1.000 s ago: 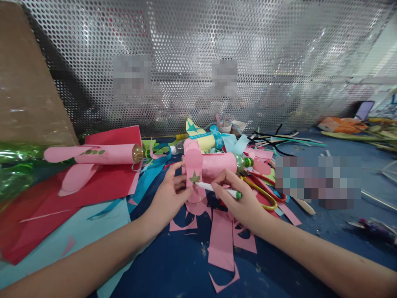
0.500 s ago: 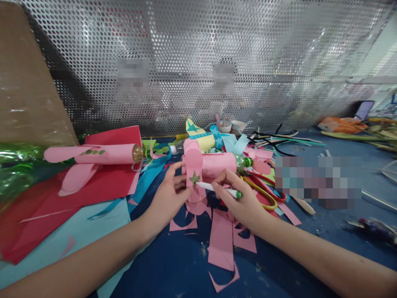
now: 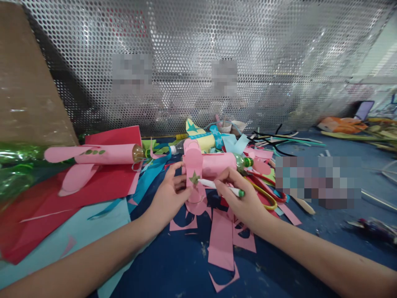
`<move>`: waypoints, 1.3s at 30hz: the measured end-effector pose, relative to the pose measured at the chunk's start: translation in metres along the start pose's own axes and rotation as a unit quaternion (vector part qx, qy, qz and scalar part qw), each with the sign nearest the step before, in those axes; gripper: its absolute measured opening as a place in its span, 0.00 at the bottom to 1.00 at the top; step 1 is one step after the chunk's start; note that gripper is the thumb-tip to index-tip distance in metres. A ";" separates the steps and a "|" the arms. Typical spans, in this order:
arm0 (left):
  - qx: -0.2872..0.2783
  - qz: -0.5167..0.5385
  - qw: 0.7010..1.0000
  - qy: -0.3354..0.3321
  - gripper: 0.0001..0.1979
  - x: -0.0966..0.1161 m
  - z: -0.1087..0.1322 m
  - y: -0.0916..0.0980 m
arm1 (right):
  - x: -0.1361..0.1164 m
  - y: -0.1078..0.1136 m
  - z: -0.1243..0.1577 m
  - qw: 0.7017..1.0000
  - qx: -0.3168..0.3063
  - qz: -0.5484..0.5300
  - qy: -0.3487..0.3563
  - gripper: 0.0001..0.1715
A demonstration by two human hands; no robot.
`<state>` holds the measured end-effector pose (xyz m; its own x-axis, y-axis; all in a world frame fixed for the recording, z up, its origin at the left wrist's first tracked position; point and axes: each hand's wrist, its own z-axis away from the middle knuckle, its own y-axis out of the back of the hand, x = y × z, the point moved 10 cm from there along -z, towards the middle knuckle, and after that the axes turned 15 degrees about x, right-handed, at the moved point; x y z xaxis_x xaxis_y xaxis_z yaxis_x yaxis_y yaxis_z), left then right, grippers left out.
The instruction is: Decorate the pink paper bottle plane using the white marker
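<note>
A pink paper-wrapped bottle (image 3: 218, 164) lies on the blue table, its green cap to the right. Across its left end runs a pink rounded strip with a green star (image 3: 194, 178) on it. My left hand (image 3: 173, 191) grips the strip's left edge, thumb on its lower part and fingers curled beside it. Pinched in my right hand (image 3: 240, 196) is a white marker (image 3: 209, 183) with a green end; its tip meets the star's right side. Pink paper scraps (image 3: 221, 240) lie below the hands.
Left, another pink-wrapped bottle (image 3: 108, 154) rests on red paper (image 3: 102, 182), beside light blue paper (image 3: 83, 244). Behind stands a yellow and blue bottle (image 3: 204, 141). Yellow-handled scissors (image 3: 267, 198) lie right of my right hand. A perforated metal panel (image 3: 186, 49) closes off the back.
My right hand and the marker have shifted slightly; the tip moved a little up and right on the star. My left hand stays in place.
</note>
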<state>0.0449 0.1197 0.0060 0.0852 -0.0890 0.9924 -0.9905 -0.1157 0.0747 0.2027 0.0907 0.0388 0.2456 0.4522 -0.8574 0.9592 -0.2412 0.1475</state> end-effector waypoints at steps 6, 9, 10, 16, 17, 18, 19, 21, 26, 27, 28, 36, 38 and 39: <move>-0.001 -0.008 1.000 -0.004 0.29 0.002 0.001 -0.001 | 0.001 -0.003 0.001 1.000 -0.017 -0.007 0.002 0.11; 0.003 -0.008 1.000 -0.006 0.29 0.003 0.000 0.000 | 0.000 -0.006 0.002 0.999 -0.032 -0.010 0.007 0.11; 0.004 -0.008 1.000 -0.006 0.29 0.003 0.000 0.000 | 0.000 -0.006 0.002 0.999 -0.033 -0.009 0.008 0.11; -0.002 -0.004 1.000 -0.010 0.28 0.003 0.000 -0.001 | 0.000 -0.009 0.003 0.999 -0.044 -0.001 0.010 0.11; -0.002 -0.004 1.000 -0.010 0.28 0.003 0.000 -0.001 | 0.000 -0.009 0.004 0.999 -0.045 0.001 0.008 0.11; -0.004 -0.004 1.000 -0.010 0.27 0.003 0.000 -0.001 | 0.001 -0.009 0.004 0.999 -0.047 0.002 0.004 0.10; -0.005 -0.005 1.000 -0.010 0.27 0.003 0.001 -0.002 | 0.002 -0.010 0.004 0.999 -0.048 0.003 0.002 0.10; -0.006 -0.005 1.000 -0.009 0.26 0.003 0.001 -0.002 | 0.003 -0.010 0.004 0.999 -0.051 0.004 -0.001 0.10; -0.007 0.003 1.000 -0.008 0.25 0.002 0.002 -0.001 | 0.001 -0.010 0.003 0.999 -0.050 0.004 0.002 0.10; -0.007 0.000 1.000 -0.008 0.25 0.002 0.001 -0.001 | 0.000 -0.010 0.003 0.999 -0.051 0.003 0.003 0.10; -0.007 -0.003 1.000 -0.007 0.25 0.001 0.001 -0.001 | 0.000 -0.010 0.003 0.999 -0.051 0.002 0.002 0.11; -0.003 -0.008 1.000 -0.012 0.26 0.002 0.001 0.000 | 0.001 -0.011 0.004 0.998 -0.055 0.008 0.002 0.11; -0.006 -0.007 1.000 -0.010 0.26 0.002 0.001 -0.001 | 0.002 -0.011 0.004 0.998 -0.057 0.010 -0.005 0.11; -0.006 -0.007 1.000 -0.009 0.26 0.002 0.001 -0.001 | 0.002 -0.011 0.004 0.998 -0.059 0.010 -0.006 0.11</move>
<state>0.0465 0.1186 0.0077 0.1015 -0.1051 0.9893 -0.9904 -0.1044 0.0905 0.1920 0.0906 0.0333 0.2647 0.4379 -0.8592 0.9639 -0.1473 0.2219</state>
